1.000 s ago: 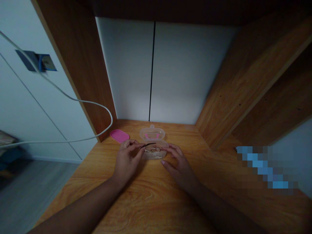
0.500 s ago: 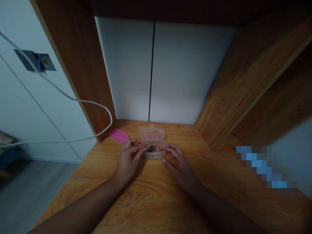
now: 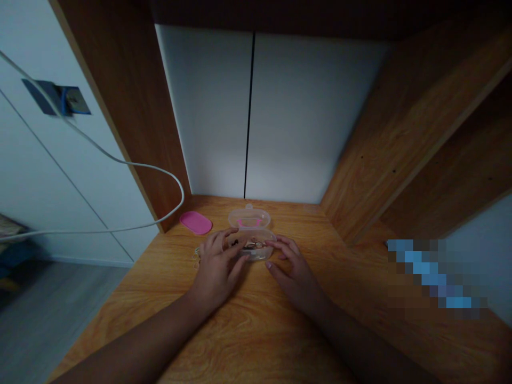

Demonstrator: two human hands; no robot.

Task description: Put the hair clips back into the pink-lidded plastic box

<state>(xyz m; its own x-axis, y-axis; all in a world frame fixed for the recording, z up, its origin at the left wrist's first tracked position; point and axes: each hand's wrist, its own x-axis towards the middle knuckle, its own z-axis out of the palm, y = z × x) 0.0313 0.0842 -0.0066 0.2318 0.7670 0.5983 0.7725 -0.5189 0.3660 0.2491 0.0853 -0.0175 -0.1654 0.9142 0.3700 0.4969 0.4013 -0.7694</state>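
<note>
A clear plastic box stands on the wooden desk with its hinged lid tipped back behind it. Inside lie small dark and metallic pieces, too small to name. My left hand is over the box's left end, thumb and fingers apart, with nothing visible held. The right end of the box is between the thumb and fingers of my right hand. Left of my left hand, several small pale loops lie on the desk, partly covered by it. A pink oval tray or lid rests farther back.
A white cable loops across the left side above the desk. Wooden side panels and a white back panel enclose the desk. A blurred-out, bluish patch is at the right.
My left hand has shifted slightly forward and its thumb and fingers have spread; the dark piece at its fingertips is no longer there. My right hand stays at the box's right end.
</note>
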